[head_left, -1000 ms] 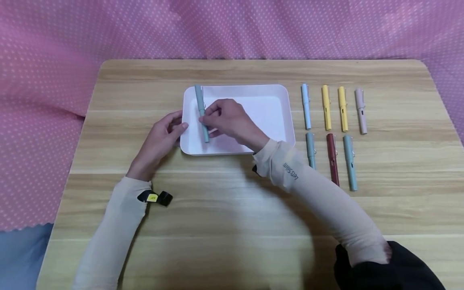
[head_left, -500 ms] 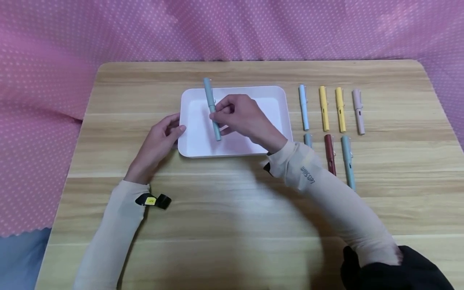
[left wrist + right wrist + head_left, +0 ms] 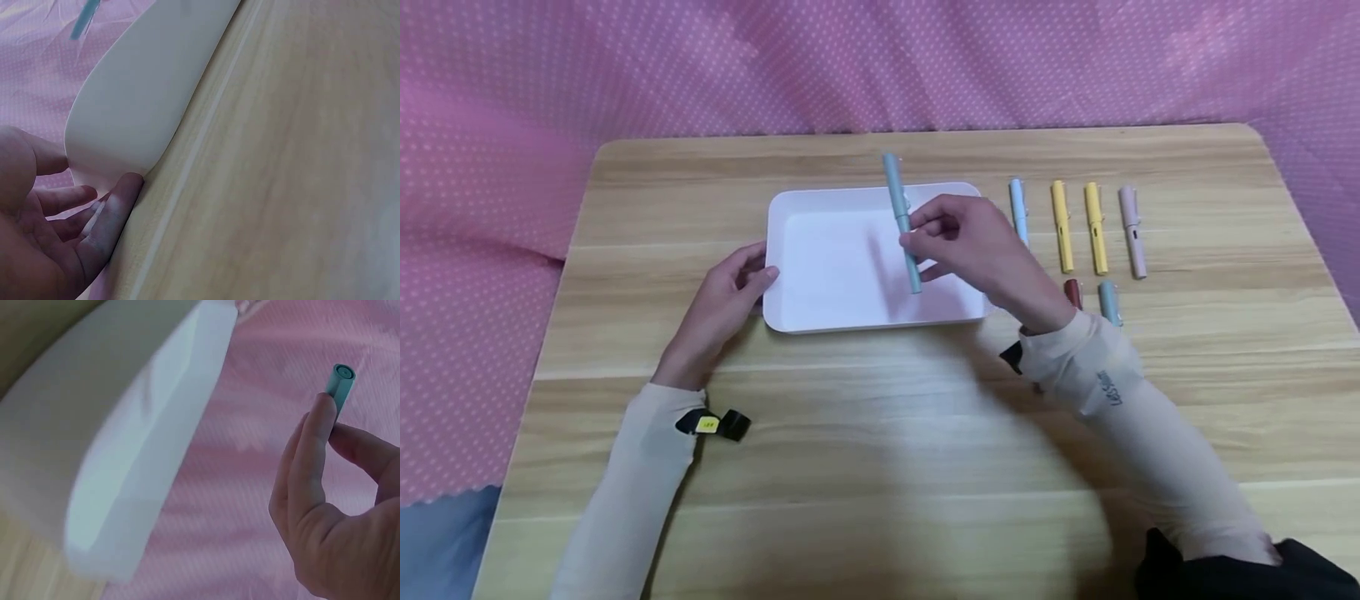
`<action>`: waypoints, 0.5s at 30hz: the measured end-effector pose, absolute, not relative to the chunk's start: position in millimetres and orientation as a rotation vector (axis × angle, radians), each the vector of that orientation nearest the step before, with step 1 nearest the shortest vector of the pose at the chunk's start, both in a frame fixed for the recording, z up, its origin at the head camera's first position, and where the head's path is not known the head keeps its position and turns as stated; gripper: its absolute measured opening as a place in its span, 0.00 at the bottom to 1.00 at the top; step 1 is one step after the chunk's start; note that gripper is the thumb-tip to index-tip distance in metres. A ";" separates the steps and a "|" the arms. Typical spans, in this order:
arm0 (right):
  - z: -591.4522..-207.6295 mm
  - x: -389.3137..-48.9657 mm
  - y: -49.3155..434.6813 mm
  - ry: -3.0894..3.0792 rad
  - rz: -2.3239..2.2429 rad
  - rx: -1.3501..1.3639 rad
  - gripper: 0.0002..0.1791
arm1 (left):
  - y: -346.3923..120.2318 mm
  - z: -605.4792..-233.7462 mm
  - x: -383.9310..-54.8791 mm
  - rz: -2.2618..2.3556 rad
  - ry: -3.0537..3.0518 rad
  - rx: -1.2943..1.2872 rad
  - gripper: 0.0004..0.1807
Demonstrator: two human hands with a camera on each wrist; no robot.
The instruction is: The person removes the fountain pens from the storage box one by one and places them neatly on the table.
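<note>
A white rectangular tray [image 3: 827,267] lies on the wooden table. At its left side, my left hand [image 3: 715,308] grips the rim, thumb on top and fingers along the outer wall. The left wrist view shows those fingertips against the tray's end [image 3: 119,131]. Above the right half of the tray, my right hand [image 3: 973,250] pinches a blue-green capped pen [image 3: 895,192] between thumb and fingers. Its cap end points away from me and it leans slightly left. Seen from the right wrist, one end of the pen [image 3: 342,378] sticks out past the fingertips.
Right of the tray lie a light blue pen [image 3: 1018,208], two yellow pens [image 3: 1062,225] and a pale purple pen [image 3: 1132,233]. Nearer me, a dark red pen [image 3: 1072,293] and another blue-green pen [image 3: 1108,302] are partly hidden by my right forearm. A pink dotted cloth [image 3: 880,67] hangs behind the table.
My right hand has lifted the blue-green pen from the tray's left side and carried it rightward. My left hand stays at the tray's left rim.
</note>
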State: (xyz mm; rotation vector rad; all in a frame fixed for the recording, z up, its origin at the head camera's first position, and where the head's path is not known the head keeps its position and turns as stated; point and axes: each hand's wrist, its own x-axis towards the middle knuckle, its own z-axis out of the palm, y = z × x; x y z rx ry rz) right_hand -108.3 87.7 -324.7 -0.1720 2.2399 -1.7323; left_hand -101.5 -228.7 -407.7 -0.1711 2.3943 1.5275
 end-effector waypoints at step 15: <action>-316.6 -83.3 181.4 2.463 -1.663 -0.055 0.17 | -228.1 -408.0 -97.0 1.502 2.416 -0.122 0.34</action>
